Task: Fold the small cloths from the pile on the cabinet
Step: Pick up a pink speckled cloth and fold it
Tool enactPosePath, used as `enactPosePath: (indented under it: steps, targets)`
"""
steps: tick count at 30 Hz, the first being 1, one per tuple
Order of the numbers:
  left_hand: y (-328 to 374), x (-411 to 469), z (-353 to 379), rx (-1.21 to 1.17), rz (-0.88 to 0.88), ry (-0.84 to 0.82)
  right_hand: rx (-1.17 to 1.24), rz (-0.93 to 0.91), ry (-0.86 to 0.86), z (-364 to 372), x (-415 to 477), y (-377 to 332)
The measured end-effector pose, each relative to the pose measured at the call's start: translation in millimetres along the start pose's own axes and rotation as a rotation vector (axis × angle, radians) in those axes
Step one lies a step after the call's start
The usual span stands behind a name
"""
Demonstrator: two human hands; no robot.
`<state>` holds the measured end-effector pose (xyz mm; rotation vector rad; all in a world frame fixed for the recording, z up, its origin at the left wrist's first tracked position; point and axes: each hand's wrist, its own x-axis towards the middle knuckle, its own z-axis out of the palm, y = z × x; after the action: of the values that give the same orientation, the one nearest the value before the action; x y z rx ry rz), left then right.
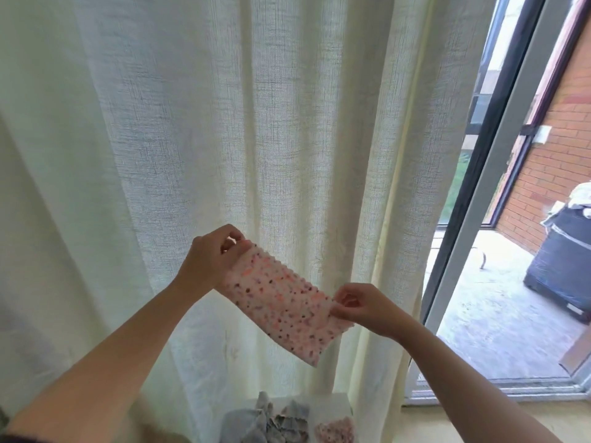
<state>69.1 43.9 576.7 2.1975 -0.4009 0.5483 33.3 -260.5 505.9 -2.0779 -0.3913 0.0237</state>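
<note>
Two bare forearms reach up from the bottom corners of the view. The left hand [209,257] pinches the upper left corner of a cloth [281,298] between thumb and curled fingers. The right hand [364,306] pinches the cloth's right end the same way, lower down.

The cloth is pink with dark and orange dots and has a zigzag upper edge. It is held in the air, stretched between the hands and sloping from upper left to lower right. Its lower corner hangs free below the right hand. It touches nothing but the two hands and hangs above the cabinet [339,402].

Only a strip of the cabinet's white top shows, at the bottom of the view. A pile [271,423] of crumpled grey and blue cloths lies along its left and middle part. Just beside the pile, at the right edge, lies a pink dotted piece [334,431]; I cannot tell whether it is folded.

A pale curtain [224,123] hangs behind everything. To the right a glass door [499,193] shows a brick wall [553,174] and a dark bin [563,263] outside.
</note>
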Motion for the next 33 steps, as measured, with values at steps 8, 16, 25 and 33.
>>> enactPosePath:
  steps: [8,16,25,33]
  targets:
    - [-8.0,-5.8,-0.7,-0.035,0.031,-0.17,-0.172,-0.005,0.084,-36.4,-2.2,2.9]
    - [-12.4,2.8,10.6,0.001,-0.097,-0.392,-0.304,0.1,0.059,-52.8,4.1,-5.5]
    - [-4.6,-12.6,50.5,-0.291,-0.467,-0.063,0.804,0.344,0.091,-27.1,7.5,10.2]
    - [-9.2,-23.2,75.7,-0.013,-0.321,0.161,-0.055,0.164,0.742,17.8,18.7,12.7]
